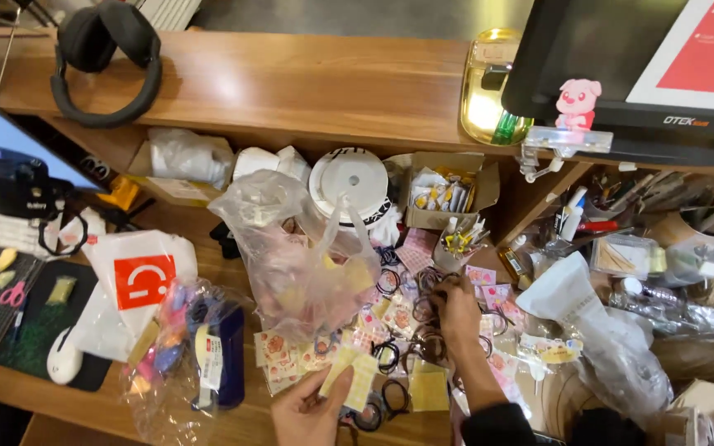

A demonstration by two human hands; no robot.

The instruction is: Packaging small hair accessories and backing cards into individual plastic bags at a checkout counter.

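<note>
Pinching a thin, floppy pale-yellow paper sheet (349, 378) by its lower edge at six o'clock, the left hand (307, 409) is gripping lightly while the right hand (456, 318) is closing its grip on light, springy black elastic hair ties (427, 326) on the cluttered wooden tabletop (68, 400).

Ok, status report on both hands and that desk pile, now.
Left hand pinching a pale yellow card. Right hand down among the black hair ties. Clear plastic bag slumped just behind, crowding the pile.

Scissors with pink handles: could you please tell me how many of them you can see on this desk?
1. The pink scissors lie on the dark mat at the far left, beside the white mouse. More may be hidden under the clutter of bags and packets.
</note>
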